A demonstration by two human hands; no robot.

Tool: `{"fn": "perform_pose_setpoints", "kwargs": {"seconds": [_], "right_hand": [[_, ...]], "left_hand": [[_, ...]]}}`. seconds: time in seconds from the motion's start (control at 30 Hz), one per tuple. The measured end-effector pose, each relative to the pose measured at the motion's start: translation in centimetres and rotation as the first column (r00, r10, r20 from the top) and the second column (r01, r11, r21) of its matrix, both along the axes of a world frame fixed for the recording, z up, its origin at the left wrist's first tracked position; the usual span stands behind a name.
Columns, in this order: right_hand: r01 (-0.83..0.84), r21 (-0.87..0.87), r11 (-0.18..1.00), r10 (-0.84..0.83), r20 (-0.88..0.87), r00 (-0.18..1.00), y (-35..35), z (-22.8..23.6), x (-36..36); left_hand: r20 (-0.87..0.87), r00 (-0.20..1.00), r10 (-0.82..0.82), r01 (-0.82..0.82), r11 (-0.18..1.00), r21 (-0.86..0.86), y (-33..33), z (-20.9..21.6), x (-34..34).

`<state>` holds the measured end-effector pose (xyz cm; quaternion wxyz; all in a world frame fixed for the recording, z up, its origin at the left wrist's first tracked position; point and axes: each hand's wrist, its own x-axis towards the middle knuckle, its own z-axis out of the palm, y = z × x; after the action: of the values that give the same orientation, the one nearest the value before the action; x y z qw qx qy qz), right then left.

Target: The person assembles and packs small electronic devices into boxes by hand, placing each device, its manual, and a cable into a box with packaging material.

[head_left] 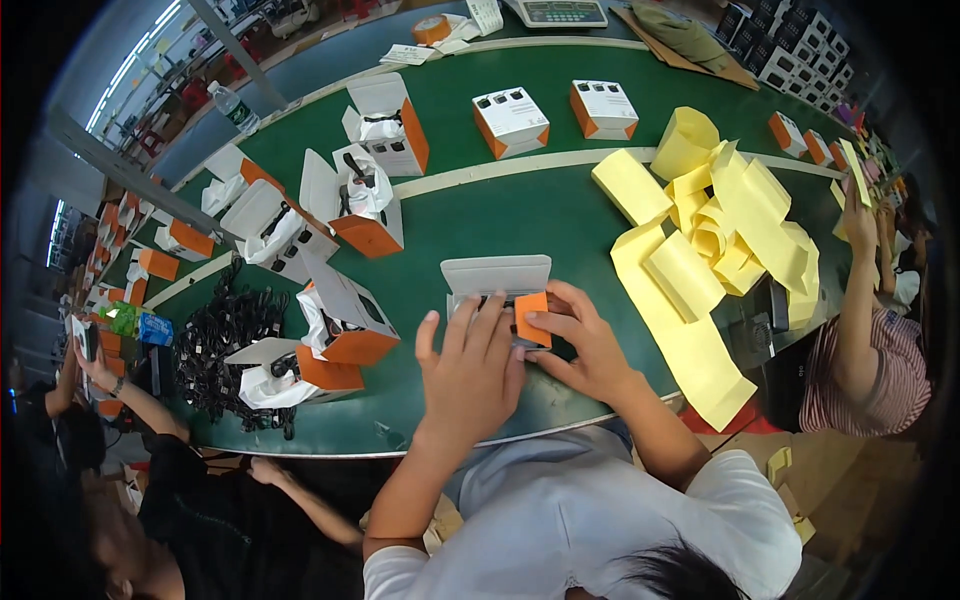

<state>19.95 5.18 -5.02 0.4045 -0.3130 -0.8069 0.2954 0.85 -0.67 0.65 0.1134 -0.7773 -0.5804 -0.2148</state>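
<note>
A small white box with orange sides (497, 272) sits in front of me near the table's close edge, its lid raised at the far side. My left hand (465, 362) lies over the box's opening, fingers stretched and apart, their tips at or inside it. With its thumb and fingers around the right side, my right hand (585, 345) grips the box beside its orange flap (532, 318). Something dark shows between the fingers, mostly hidden by them. To the left stands an opened box (362, 346) with white wrapping and a dark item inside.
A heap of black cables (228, 345) lies left, near several opened boxes (370, 232). Two closed boxes (511, 122) (604, 109) stand at the far side. Folded yellow sheets (700, 270) pile up at right. Co-workers sit left (200, 500) and right (866, 375).
</note>
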Motion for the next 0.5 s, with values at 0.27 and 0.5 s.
{"fn": "perform_pose_setpoints", "kwargs": {"seconds": [0.27, 0.5], "right_hand": [[0.007, -0.008, 1.000, -0.007, 0.016, 1.000, -0.1, 2.3, -0.5], [0.011, -0.211, 0.977, -0.052, -0.192, 0.980, 0.7, 2.2, -1.8]], "left_hand": [[0.586, 0.772, -0.246, 0.151, 0.967, 0.207, 0.1, -3.8, -4.0], [0.730, 0.671, -0.133, 0.163, 0.986, 0.030, 1.9, -2.6, -5.3]]}}
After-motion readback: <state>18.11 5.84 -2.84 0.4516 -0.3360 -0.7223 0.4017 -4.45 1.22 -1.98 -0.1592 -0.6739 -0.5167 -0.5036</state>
